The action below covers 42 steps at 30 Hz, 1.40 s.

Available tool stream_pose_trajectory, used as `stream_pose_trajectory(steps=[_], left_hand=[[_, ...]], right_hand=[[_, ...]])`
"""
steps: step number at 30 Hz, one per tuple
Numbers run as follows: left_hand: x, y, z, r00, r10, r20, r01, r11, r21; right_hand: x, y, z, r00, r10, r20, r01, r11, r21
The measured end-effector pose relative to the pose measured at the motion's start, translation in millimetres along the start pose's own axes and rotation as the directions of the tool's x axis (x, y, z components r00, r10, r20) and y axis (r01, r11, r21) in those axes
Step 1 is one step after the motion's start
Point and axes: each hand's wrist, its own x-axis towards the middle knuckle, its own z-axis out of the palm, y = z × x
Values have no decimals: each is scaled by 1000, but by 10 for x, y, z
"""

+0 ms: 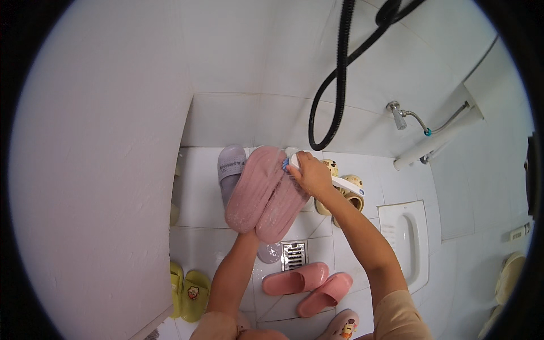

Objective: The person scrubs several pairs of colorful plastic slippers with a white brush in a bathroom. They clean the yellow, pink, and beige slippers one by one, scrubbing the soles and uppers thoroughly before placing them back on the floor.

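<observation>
Before me, a pair of wet pink slippers [259, 187] is held up with the soles facing me. My left forearm reaches up behind them; the hand itself is hidden by the slippers, so its hold cannot be made out. In my right hand [312, 174] is a white-handled scrub brush [349, 185], its blue bristles at the upper part of the right-hand slipper. Water runs over the soles. Behind the pair stands a grey-purple slipper [231, 163], and part of another pale purple slipper [269, 251] shows below them.
Cream clogs [353, 202] stand right of the brush hand. Nearer me are a metal floor drain [294, 254], coral slippers [295, 280] and green slippers [196, 295]. A squat toilet [423, 242] is at right. A black hose [341, 63] hangs above; a wall valve [397, 114] is beyond.
</observation>
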Motion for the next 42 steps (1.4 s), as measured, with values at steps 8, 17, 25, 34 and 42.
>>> stream_pose_trajectory(steps=[8, 17, 25, 34, 42], left_hand=[[59, 81, 156, 999, -25, -21, 25, 1000, -17], [198, 35, -19, 990, -11, -143, 1, 998, -70], [513, -275, -570, 965, -82, -251, 49, 990, -133], [278, -104, -398, 980, 11, -198, -29, 996, -85], [-224, 9, -385, 987, 60, -150, -69, 996, -55]], right_hand=[[77, -117, -262, 996, -70, 51, 75, 990, -118], [-384, -638, 66, 960, -224, 169, 227, 974, -2], [-586, -361, 54, 993, -108, 40, 102, 985, 139], [-977, -514, 161, 997, -73, 12, 65, 944, 325], [-432, -559, 438, 973, 214, -84, -196, 963, 186]])
